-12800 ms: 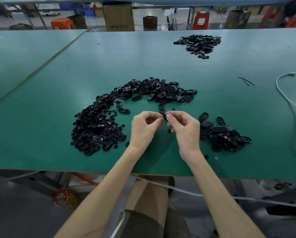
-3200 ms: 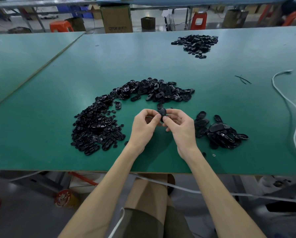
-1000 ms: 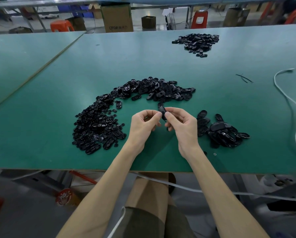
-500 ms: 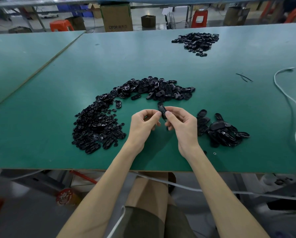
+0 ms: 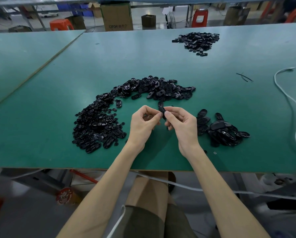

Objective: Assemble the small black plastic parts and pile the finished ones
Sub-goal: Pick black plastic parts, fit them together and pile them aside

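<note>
A small black oval plastic part (image 5: 162, 112) sits between my two hands, just above the green table (image 5: 161, 62). My left hand (image 5: 142, 124) pinches its left side with thumb and forefinger. My right hand (image 5: 183, 124) pinches its right side. To the left lies a heap of tiny black pieces (image 5: 95, 124). Behind the hands, an arc of black oval shells (image 5: 157, 90) spreads across the table. To the right of my right hand is a smaller pile of oval parts (image 5: 221, 131).
Another black pile (image 5: 197, 41) lies at the far right of the table. A white cord (image 5: 291, 103) curls along the right side, and thin black strips (image 5: 244, 77) lie near it. Cardboard boxes (image 5: 117, 17) and red stools (image 5: 199, 18) stand beyond the table.
Both hands stay in the same place with the part pinched between them; only the fingers shift slightly on it.
</note>
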A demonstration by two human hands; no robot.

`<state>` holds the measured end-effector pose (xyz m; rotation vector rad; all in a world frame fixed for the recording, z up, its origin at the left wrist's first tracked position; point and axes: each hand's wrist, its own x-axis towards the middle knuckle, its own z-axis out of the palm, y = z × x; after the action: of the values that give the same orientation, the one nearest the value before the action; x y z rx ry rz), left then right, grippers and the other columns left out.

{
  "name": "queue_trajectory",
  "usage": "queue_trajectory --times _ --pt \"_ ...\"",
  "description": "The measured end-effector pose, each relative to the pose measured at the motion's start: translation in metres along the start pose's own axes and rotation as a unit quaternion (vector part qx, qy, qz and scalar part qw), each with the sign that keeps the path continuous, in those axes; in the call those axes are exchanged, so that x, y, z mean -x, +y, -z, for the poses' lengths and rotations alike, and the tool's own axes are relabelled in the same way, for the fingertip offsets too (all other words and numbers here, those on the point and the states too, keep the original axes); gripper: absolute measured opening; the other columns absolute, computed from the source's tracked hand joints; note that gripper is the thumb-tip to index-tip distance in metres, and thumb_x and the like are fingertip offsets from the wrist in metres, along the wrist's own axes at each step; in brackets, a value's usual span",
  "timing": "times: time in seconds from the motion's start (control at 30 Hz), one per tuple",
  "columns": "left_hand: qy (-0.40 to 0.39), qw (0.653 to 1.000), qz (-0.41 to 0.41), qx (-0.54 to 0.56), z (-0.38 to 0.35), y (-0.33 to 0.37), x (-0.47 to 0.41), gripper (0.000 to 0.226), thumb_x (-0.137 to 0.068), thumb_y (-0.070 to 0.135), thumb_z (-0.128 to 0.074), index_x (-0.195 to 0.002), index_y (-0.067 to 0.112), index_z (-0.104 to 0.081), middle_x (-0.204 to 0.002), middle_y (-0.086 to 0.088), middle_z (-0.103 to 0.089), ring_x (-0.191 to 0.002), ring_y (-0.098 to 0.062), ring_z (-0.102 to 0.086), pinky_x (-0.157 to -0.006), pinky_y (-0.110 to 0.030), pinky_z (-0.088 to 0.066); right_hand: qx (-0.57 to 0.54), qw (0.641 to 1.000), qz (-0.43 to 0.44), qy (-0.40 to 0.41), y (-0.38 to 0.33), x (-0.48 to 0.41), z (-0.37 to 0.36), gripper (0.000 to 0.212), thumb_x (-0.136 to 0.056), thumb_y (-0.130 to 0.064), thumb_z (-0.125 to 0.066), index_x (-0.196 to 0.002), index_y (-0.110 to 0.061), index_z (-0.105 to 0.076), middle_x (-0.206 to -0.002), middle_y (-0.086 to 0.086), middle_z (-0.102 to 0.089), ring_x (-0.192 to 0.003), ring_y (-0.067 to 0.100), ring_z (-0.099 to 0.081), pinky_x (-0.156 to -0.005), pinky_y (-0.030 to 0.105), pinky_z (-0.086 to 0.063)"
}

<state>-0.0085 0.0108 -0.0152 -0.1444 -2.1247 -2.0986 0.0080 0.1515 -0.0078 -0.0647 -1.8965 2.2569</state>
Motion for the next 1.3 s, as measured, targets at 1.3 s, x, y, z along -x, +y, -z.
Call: queue_trajectory --times 1.3 --pt "0.002 1.0 0.015 0.018 -0.0018 0.004 0.0009 0.015 -0.099 0.022 -0.069 -0.1 0.007 -0.071 -0.089 -0.007 -0.076 -0.071 -0.011 -0.062 -0.069 -0.023 -0.052 0.004 1.0 0.013 -0.008 0.0034 -0.002 0.0014 0.015 -0.095 -0.013 -0.074 -0.109 -0.017 -0.076 -0.096 -0.003 -0.078 -0.077 0.009 -0.067 -0.065 0.023 -0.053"
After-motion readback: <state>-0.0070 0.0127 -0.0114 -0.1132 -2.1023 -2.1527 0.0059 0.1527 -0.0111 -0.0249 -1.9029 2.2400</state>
